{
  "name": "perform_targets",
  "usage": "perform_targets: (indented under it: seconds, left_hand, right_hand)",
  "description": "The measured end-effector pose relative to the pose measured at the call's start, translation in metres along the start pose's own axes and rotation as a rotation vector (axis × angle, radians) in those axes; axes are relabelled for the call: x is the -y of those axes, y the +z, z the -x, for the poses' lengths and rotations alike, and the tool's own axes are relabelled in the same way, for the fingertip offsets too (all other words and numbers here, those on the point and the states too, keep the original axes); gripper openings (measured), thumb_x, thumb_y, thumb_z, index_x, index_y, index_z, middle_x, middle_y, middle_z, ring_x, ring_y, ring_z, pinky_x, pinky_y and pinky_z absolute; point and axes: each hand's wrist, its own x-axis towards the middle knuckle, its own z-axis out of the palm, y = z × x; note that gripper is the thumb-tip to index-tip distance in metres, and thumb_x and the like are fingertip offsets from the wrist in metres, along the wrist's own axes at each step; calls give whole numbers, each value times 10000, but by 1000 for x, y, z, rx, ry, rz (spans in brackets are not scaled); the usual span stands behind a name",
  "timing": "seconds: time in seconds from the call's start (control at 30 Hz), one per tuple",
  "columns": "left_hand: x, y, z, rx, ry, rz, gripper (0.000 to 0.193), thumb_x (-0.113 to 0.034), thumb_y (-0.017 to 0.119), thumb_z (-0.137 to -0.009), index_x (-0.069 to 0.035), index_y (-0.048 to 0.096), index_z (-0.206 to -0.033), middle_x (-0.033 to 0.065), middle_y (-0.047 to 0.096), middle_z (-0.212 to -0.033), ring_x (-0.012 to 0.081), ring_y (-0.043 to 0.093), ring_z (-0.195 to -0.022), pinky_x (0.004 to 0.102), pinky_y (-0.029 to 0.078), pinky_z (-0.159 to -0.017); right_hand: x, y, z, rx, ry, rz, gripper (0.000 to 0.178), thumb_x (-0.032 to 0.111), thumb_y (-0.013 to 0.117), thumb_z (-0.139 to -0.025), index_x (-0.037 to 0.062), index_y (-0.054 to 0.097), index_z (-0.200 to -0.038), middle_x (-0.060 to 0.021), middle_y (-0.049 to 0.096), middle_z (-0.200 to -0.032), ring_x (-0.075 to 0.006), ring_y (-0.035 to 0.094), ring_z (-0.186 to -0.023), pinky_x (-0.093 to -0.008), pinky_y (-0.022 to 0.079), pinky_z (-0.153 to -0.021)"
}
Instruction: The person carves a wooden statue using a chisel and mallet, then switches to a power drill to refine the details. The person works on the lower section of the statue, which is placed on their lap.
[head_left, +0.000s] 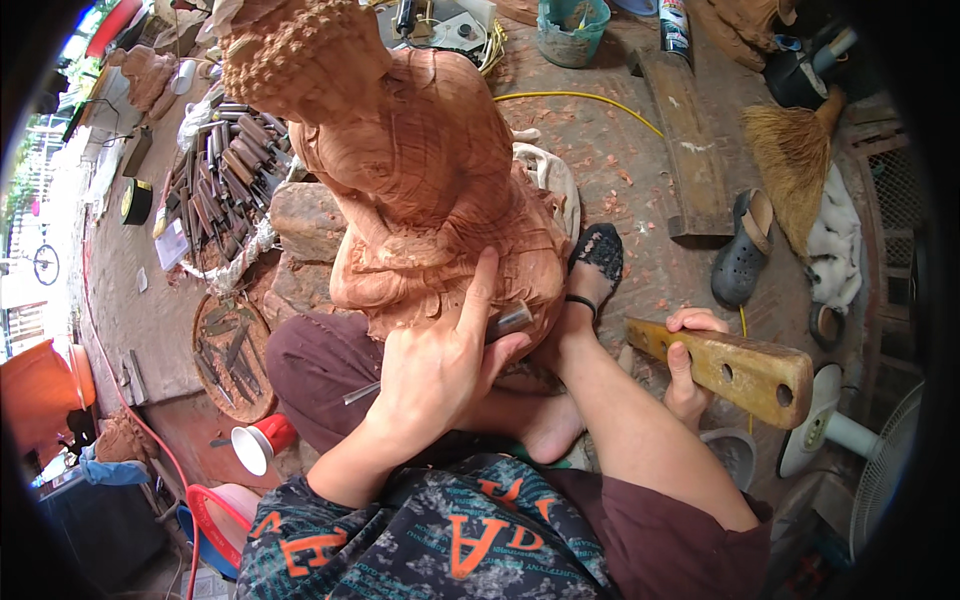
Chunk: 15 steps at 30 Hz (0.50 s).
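Observation:
A reddish-brown carved wooden figure [420, 150], seated with a curly-haired head, stands upright between my legs. My left hand [430, 370] lies against its lower front, index finger stretched onto the carved surface. The other fingers curl round a carving gouge [513, 320]; a shiny rounded end shows past the thumb, and a thin metal end sticks out near the wrist. Most of the gouge is hidden by the hand. Off to the right, apart from the figure, my right hand [688, 368] grips a flat yellowish wooden mallet [745, 372] with holes along it.
Many wooden-handled carving tools [235, 165] lie heaped at left, above a round tray [205, 335] of blades. A red-and-white cup [262, 443] is by my knee. Rightward are a wooden plank [690, 150], a clog [742, 255], a straw broom [790, 160] and a fan [885, 465].

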Motion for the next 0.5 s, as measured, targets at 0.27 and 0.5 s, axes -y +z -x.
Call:
perform_targets:
  seconds: [0.27,0.5]
  left_hand:
    - [-53,18,-19,-165,519,483,429,-235,617,-804,-70,516,-1187,87,552,-747,223,589,-596,327,474,-491]
    - [-78,35,-93,-440,691,439,264,-228,613,-745,-87,540,-956,68,495,-714,233,569,-635,364,453,-514]
  right_hand:
    - [-18,4,5,-49,37,-135,308,151,651,-848,19,464,-1054,-109,539,-940,-188,494,-869,-365,392,-894]
    - [-24,16,19,-367,226,-415,374,127,602,-887,30,437,-1208,-107,513,-1133,-184,497,-1050,-328,393,-920]
